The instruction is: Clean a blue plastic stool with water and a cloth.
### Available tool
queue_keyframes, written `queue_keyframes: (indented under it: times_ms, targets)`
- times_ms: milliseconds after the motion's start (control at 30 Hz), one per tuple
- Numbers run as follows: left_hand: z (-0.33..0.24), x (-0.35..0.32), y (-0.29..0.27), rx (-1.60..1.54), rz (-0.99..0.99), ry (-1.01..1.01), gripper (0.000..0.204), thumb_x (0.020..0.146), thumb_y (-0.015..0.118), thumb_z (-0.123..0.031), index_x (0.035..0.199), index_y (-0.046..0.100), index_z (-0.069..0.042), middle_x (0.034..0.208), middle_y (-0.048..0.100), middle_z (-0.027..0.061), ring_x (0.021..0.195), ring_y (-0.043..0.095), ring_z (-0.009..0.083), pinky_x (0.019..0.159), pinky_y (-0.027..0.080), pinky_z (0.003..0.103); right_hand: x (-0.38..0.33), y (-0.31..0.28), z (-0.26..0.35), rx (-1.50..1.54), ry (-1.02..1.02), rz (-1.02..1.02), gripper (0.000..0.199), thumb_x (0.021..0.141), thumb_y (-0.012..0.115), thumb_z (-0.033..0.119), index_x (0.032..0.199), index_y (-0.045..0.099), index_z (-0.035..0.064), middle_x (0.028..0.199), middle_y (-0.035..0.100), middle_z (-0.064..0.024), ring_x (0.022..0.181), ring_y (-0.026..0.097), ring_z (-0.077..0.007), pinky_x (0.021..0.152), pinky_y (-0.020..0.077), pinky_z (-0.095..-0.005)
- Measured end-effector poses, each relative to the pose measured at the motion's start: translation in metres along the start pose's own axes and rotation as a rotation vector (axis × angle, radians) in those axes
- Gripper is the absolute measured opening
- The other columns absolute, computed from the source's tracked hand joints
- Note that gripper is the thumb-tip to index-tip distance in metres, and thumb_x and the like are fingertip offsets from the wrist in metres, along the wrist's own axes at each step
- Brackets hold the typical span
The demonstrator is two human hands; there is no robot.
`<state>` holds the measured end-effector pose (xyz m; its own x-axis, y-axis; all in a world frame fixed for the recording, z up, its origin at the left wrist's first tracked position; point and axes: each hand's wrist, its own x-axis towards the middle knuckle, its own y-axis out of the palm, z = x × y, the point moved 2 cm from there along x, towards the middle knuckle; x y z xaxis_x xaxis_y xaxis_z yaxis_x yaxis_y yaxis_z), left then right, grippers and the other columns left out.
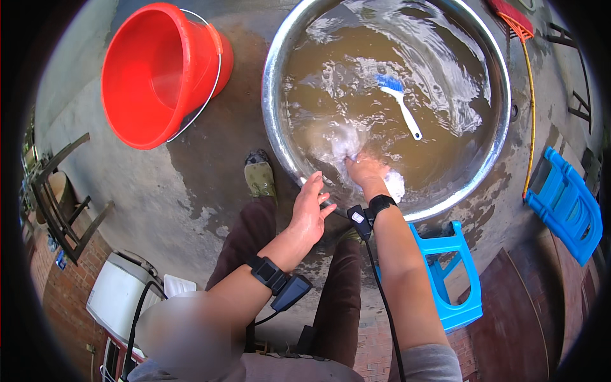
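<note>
A large round metal basin [272, 121] of murky brown water stands ahead of me. My right hand [368, 169] reaches over its near side, fingers partly under the splashing water. They look closed on a soft white piece, apparently a cloth [395, 184], which bunches up on both sides of the hand; most of it is hidden underwater. At the near-left rim is my left hand [308, 213], open and empty, its wet fingers spread. A scrub brush [408, 117] with blue bristles and a white handle floats past the right hand.
A red bucket [210, 63] with a wire handle stands left of the basin. One blue plastic stool [461, 312] is by my right forearm, another blue stool [576, 210] farther right. A yellow-handled red broom [531, 108] lies beyond the basin. The concrete floor [146, 210] has wet patches.
</note>
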<state>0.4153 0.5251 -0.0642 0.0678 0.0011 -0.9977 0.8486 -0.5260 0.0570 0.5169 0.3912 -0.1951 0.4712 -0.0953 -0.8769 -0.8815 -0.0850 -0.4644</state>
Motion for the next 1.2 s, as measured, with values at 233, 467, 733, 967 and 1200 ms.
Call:
queue_keyframes:
  times_ms: [233, 467, 733, 967, 1200]
  targets:
    - [-0.010, -0.003, 0.003, -0.010, 0.054, -0.085, 0.076, 0.102, 0.056, -0.061, 0.165, 0.030, -0.027, 0.174, 0.014, 0.0134, 0.156, 0.018, 0.0401, 0.119, 0.028, 0.064, -0.067, -0.035, -0.016, 1.291, -0.235, -0.174, 0.049, 0.087, 0.078, 0.015, 0.130, 0.065, -0.0042, 0.115, 0.075, -0.0231, 0.103, 0.072, -0.0301, 0.089, 0.0550, -0.0394]
    - [-0.017, -0.003, 0.038, -0.283, 0.547, -0.225, 0.076, 0.098, 0.049, -0.075, 0.139, 0.060, -0.012, 0.117, 0.071, 0.0130, 0.105, 0.069, 0.0255, 0.091, 0.057, 0.042, -0.302, -0.125, -0.014, 0.740, -0.506, -0.272, 0.036, 0.081, 0.078, 0.012, 0.112, 0.070, -0.0055, 0.092, 0.067, -0.0230, 0.085, 0.067, -0.0426, 0.081, 0.0551, -0.0477]
    - [0.019, 0.021, 0.049, -0.250, 0.729, 0.033, 0.024, 0.109, 0.051, -0.024, 0.124, 0.062, -0.008, 0.107, 0.069, 0.0075, 0.101, 0.068, 0.0222, 0.085, 0.059, 0.038, -0.228, -0.089, 0.028, 0.657, -0.386, -0.727, 0.029, 0.080, 0.081, 0.026, 0.087, 0.068, 0.0014, 0.085, 0.060, -0.0165, 0.084, 0.058, -0.0394, 0.079, 0.0460, -0.0494]
    - [0.005, 0.058, 0.036, -0.476, 0.377, -0.053, 0.024, 0.109, 0.049, -0.019, 0.126, 0.061, -0.008, 0.112, 0.070, 0.0078, 0.098, 0.070, 0.0206, 0.083, 0.061, 0.036, -0.146, -0.060, 0.027, 1.030, -0.274, -0.643, 0.034, 0.090, 0.072, 0.030, 0.088, 0.068, -0.0032, 0.085, 0.068, -0.0229, 0.081, 0.065, -0.0446, 0.076, 0.0506, -0.0523]
    - [-0.011, -0.011, 0.069, -0.126, 0.231, 0.074, 0.048, 0.107, 0.055, -0.022, 0.153, 0.040, -0.016, 0.140, 0.058, 0.0090, 0.126, 0.059, 0.0237, 0.102, 0.052, 0.047, -0.038, -0.037, -0.111, 0.912, 0.040, -0.411, 0.052, 0.100, 0.066, 0.046, 0.130, 0.062, 0.0036, 0.109, 0.072, -0.0267, 0.103, 0.070, -0.0430, 0.091, 0.0543, -0.0475]
